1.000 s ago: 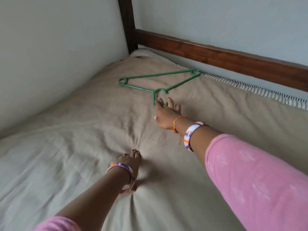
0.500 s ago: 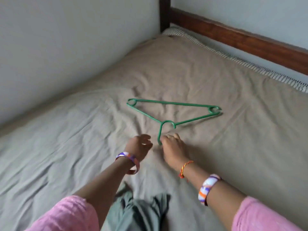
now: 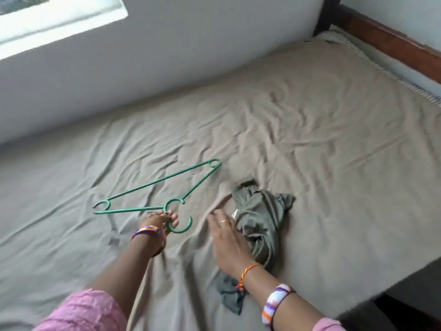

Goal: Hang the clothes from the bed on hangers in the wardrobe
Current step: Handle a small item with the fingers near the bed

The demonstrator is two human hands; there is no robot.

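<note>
A green plastic hanger (image 3: pixel 152 187) is just above the beige sheet, left of centre. My left hand (image 3: pixel 158 222) grips it at the neck, just below its hook, which curls to the right of my fingers. A crumpled grey-green garment (image 3: pixel 260 216) lies on the bed (image 3: pixel 334 139) to the right of the hanger. My right hand (image 3: pixel 226 237) hovers flat with straight fingers at the garment's left edge, partly over it. Whether it touches the cloth is unclear.
The wrinkled beige sheet covers the whole mattress. A grey wall (image 3: pixel 167 56) runs along the far side, with a bright window (image 3: pixel 47 17) at top left. A dark wooden bed frame (image 3: pixel 386 41) stands at top right. The mattress edge drops off at lower right.
The hanger has passed from my right hand to my left and has been pulled toward me and to the left. My right hand has moved to the grey-green garment.
</note>
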